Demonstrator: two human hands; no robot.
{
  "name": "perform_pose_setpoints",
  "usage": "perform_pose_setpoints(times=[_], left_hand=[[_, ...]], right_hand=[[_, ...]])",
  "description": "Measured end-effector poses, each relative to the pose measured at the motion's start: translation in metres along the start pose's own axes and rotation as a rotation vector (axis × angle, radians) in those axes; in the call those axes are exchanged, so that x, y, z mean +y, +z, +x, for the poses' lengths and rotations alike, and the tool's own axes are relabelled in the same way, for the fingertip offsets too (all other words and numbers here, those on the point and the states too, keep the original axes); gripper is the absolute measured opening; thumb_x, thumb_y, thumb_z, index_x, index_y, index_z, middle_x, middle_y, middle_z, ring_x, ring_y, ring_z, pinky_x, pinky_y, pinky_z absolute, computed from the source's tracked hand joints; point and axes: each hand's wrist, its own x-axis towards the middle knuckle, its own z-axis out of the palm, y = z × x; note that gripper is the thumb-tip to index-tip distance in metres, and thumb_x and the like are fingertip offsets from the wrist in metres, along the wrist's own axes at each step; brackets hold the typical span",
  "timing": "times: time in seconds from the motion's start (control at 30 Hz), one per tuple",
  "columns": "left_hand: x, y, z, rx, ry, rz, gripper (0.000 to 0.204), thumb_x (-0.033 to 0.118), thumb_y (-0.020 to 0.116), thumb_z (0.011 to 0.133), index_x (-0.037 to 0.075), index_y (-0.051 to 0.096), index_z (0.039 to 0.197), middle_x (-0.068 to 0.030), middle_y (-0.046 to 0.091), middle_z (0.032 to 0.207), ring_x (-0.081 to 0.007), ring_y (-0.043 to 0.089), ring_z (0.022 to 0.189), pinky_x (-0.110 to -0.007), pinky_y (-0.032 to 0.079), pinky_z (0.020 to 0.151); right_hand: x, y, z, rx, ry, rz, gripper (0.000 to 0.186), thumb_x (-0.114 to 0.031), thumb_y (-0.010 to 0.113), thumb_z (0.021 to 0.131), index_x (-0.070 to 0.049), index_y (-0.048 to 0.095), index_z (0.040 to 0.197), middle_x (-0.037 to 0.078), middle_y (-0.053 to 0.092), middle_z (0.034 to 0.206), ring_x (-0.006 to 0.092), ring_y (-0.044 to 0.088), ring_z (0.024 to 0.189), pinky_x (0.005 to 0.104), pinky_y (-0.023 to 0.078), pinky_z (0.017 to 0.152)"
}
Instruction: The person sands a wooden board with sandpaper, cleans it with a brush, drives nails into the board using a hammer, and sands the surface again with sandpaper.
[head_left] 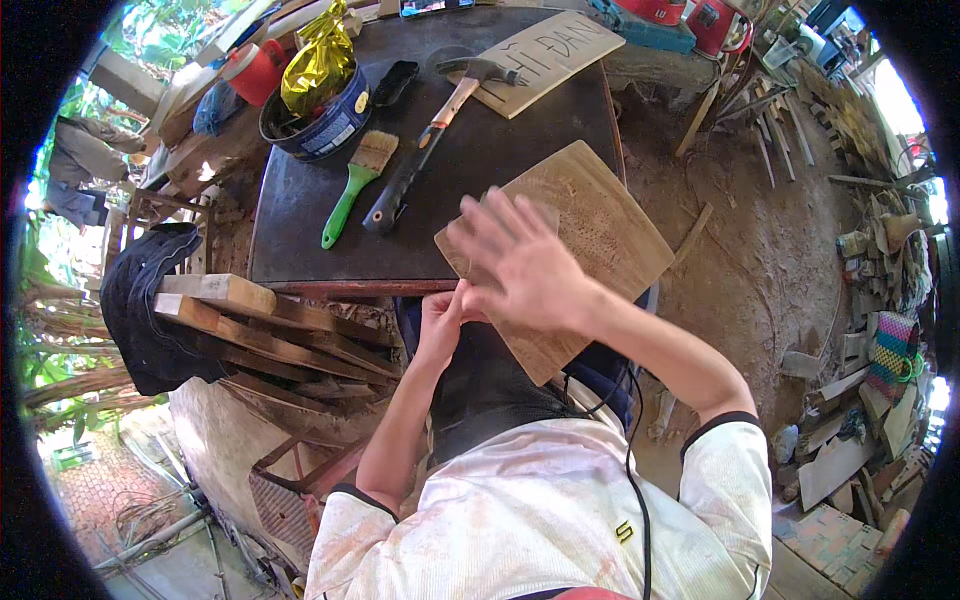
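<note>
A flat rectangular wooden board (610, 225) lies tilted across the table's front right edge, reaching toward my lap. My right hand (520, 260) is over the board's left part, fingers spread and slightly blurred. Whether its palm touches the wood I cannot tell. At the board's left edge, my left hand (440, 322) is closed in a pinch, its fingertips partly behind my right thumb. Left of the board, on the dark table (290, 235), are a claw hammer (425, 155) with a black grip and a paintbrush (358, 185) with a green handle.
Farther back stand a blue tub (320, 130) with a gold foil bag (320, 65), a black brush-like object (395, 82) and a lettered wooden board (550, 60). Stacked timber (270, 320) with a dark cloth (150, 310) sits at left. Wood scraps (840, 460) line the right.
</note>
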Motion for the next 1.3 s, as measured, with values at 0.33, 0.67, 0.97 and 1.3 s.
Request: perform_pose_setpoints(times=[0.33,0.67,0.97,1.3], left_hand=[[-0.001,-0.001,0.007,-0.108,0.025,0.013,0.05,0.039,0.057,0.114,-0.004,0.079,0.101,-0.0122,0.081,0.101,-0.0209,0.079,0.089,-0.039,0.063,0.084],[0.007,0.006,0.005,-0.065,0.055,0.004,0.054,0.046,0.064,0.11,-0.004,0.079,0.1,-0.012,0.08,0.094,-0.021,0.079,0.083,-0.037,0.064,0.079],[0.017,0.011,-0.008,-0.046,-0.015,-0.159,0.048,0.039,0.066,0.11,-0.005,0.077,0.095,-0.0098,0.076,0.083,-0.0211,0.077,0.075,-0.034,0.064,0.072],[0.061,0.008,-0.03,0.017,0.022,0.391,0.043,0.033,0.072,0.107,-0.007,0.077,0.09,-0.0088,0.077,0.078,-0.0141,0.076,0.073,-0.028,0.062,0.069]], right_hand=[[0.076,-0.034,-0.076,0.022,0.28,-0.021,0.089,-0.069,0.056,0.099,-0.016,0.038,0.169,0.018,0.028,0.177,0.0441,0.023,0.163,0.0578,0.017,0.133],[0.065,-0.021,-0.041,0.054,0.263,0.033,0.087,-0.072,0.038,0.107,-0.012,0.038,0.168,0.024,0.027,0.176,0.0454,0.02,0.164,0.0569,0.013,0.134],[-0.014,-0.012,-0.001,-0.099,-0.1,0.607,0.088,-0.065,0.035,0.11,-0.004,0.023,0.172,0.023,0.02,0.178,0.0407,0.016,0.166,0.0534,0.009,0.135],[0.011,-0.014,-0.032,0.148,0.177,0.603,0.084,-0.064,0.037,0.112,-0.002,0.03,0.169,0.02,0.038,0.172,0.0383,0.024,0.164,0.05,0.014,0.136]])
